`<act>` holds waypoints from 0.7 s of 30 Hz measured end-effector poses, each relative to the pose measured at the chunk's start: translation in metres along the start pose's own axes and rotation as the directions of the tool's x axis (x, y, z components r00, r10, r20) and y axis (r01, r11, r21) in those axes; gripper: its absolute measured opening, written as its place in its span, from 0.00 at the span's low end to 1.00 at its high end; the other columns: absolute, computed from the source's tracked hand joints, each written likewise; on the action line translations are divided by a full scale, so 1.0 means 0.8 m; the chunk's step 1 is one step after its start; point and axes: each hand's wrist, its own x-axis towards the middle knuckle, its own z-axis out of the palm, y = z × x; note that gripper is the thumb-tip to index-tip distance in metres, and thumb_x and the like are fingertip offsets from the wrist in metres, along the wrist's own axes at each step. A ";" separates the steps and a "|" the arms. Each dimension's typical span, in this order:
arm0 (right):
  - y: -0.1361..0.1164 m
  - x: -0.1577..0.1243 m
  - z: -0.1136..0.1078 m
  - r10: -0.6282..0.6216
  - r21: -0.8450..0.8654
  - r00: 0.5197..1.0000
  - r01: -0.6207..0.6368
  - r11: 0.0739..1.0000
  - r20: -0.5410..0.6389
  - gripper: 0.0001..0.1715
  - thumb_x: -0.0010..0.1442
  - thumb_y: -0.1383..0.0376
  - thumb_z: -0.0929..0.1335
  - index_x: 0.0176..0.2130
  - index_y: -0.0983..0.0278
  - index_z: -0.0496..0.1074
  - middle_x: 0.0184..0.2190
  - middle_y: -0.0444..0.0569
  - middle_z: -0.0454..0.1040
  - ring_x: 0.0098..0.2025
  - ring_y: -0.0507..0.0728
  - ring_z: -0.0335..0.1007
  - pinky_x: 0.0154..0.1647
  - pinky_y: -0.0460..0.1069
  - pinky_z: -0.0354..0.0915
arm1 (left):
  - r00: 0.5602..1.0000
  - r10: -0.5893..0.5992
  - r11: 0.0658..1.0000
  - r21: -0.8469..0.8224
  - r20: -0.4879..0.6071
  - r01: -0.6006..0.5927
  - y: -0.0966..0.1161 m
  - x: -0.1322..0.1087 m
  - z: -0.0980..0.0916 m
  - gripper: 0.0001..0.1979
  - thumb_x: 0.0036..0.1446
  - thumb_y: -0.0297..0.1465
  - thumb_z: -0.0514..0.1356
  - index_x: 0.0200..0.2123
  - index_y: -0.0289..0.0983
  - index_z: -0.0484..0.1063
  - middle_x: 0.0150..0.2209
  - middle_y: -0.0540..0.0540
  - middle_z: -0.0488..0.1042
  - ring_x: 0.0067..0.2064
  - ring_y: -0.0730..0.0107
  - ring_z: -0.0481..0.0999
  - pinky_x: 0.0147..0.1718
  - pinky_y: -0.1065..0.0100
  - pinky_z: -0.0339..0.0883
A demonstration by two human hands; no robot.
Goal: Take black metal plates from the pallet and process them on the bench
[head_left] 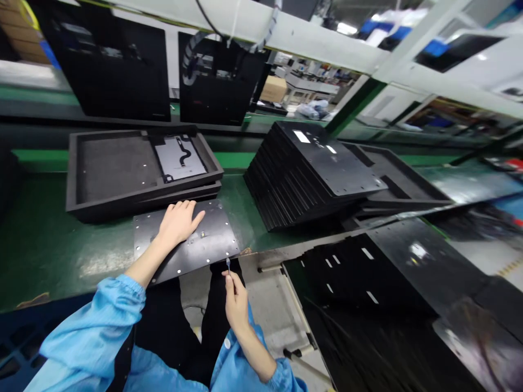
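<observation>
My left hand (178, 223) lies on a dark flat panel (192, 250) dotted with small holes near its edges, thumb spread from the fingers. The panel rests on the green bench, its near edge jutting over my lap. Just off that edge, my right hand (236, 299) pinches a thin stick with a small bluish-grey tip (227, 263) pointing up at the panel's near right corner. Whether the tip touches the panel I cannot tell. Behind the panel sits a black foam tray (110, 163) holding a part with a silver-grey face (180, 158).
A tall stack of dark panels (286, 179) stands right of my panel, with another foam tray (408, 174) beyond it. More black panels (347, 283) lie on a cart at my right. Two large black panels (126, 71) stand upright behind the green bench (53, 256).
</observation>
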 end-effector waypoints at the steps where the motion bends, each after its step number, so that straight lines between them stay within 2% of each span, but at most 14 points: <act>1: -0.007 -0.002 -0.002 0.002 -0.002 1.000 -0.002 1.000 -0.014 0.33 0.76 0.41 0.61 0.49 0.62 0.81 0.41 0.53 0.81 0.44 0.61 0.77 0.48 0.51 0.72 | 1.000 0.007 1.000 0.012 0.003 -0.007 -0.001 0.001 -0.001 0.30 0.77 0.49 0.46 0.63 0.32 0.72 0.58 0.32 0.80 0.58 0.40 0.77 0.56 0.46 0.67; 4: -0.024 -0.008 -0.004 0.023 0.009 0.999 -0.023 1.000 -0.022 0.31 0.77 0.43 0.61 0.50 0.61 0.82 0.46 0.54 0.83 0.48 0.62 0.79 0.53 0.52 0.71 | 1.000 0.024 0.998 0.051 0.015 -0.024 -0.003 0.003 -0.004 0.31 0.77 0.49 0.44 0.62 0.31 0.72 0.57 0.32 0.80 0.57 0.41 0.77 0.55 0.46 0.69; 9: -0.045 0.000 -0.016 -0.018 -0.024 0.999 0.018 1.000 0.030 0.27 0.79 0.49 0.61 0.50 0.60 0.82 0.44 0.51 0.84 0.44 0.60 0.80 0.49 0.50 0.71 | 0.999 0.029 0.997 0.075 0.030 -0.032 -0.005 0.004 -0.006 0.32 0.77 0.49 0.43 0.62 0.33 0.72 0.56 0.32 0.80 0.56 0.41 0.79 0.55 0.46 0.70; 11: -0.057 0.009 -0.032 -0.064 -0.107 0.994 0.073 0.992 0.084 0.26 0.80 0.51 0.60 0.50 0.60 0.82 0.43 0.51 0.84 0.43 0.59 0.81 0.47 0.49 0.70 | 0.999 0.026 0.997 0.077 0.030 -0.028 -0.005 0.006 -0.006 0.32 0.76 0.49 0.43 0.62 0.33 0.72 0.56 0.31 0.81 0.56 0.40 0.79 0.55 0.45 0.71; 13: -0.074 0.020 -0.053 -0.078 -0.277 0.986 0.117 0.954 0.150 0.25 0.80 0.53 0.59 0.47 0.59 0.82 0.38 0.49 0.84 0.39 0.59 0.81 0.40 0.49 0.67 | 0.999 0.016 0.997 0.069 0.029 -0.018 -0.006 0.009 -0.006 0.32 0.76 0.49 0.43 0.63 0.33 0.72 0.56 0.31 0.80 0.57 0.39 0.79 0.56 0.45 0.71; 15: -0.093 0.029 -0.071 -0.045 -0.504 0.976 0.149 0.850 0.213 0.22 0.80 0.56 0.60 0.44 0.57 0.80 0.34 0.47 0.82 0.34 0.58 0.80 0.31 0.49 0.61 | 1.000 0.010 0.999 0.038 0.010 -0.010 -0.004 0.008 -0.007 0.32 0.76 0.48 0.44 0.64 0.32 0.71 0.58 0.30 0.80 0.60 0.39 0.78 0.59 0.43 0.70; 18: -0.120 0.039 -0.087 0.015 -0.769 0.964 0.202 0.607 0.266 0.15 0.79 0.61 0.63 0.43 0.55 0.78 0.33 0.45 0.81 0.29 0.57 0.78 0.26 0.50 0.51 | 0.996 0.063 0.998 -0.012 -0.062 -0.064 0.003 -0.014 -0.009 0.34 0.74 0.50 0.46 0.71 0.34 0.66 0.69 0.29 0.71 0.70 0.37 0.70 0.69 0.35 0.61; 20: -0.134 0.045 -0.091 0.020 -0.842 0.953 0.257 0.474 0.302 0.10 0.77 0.65 0.65 0.45 0.55 0.77 0.34 0.45 0.81 0.29 0.58 0.79 0.25 0.50 0.50 | 0.986 0.144 0.989 -0.002 -0.080 -0.145 0.009 -0.044 -0.005 0.42 0.70 0.56 0.51 0.78 0.43 0.54 0.76 0.32 0.60 0.76 0.30 0.59 0.70 0.25 0.54; 21: -0.140 0.048 -0.092 0.023 -0.859 0.945 0.286 0.425 0.327 0.10 0.75 0.67 0.66 0.46 0.56 0.77 0.34 0.46 0.81 0.30 0.58 0.80 0.24 0.50 0.51 | 0.980 0.184 0.983 0.018 -0.074 -0.183 0.011 -0.063 -0.001 0.48 0.65 0.60 0.55 0.81 0.49 0.46 0.78 0.34 0.57 0.77 0.25 0.54 0.67 0.19 0.53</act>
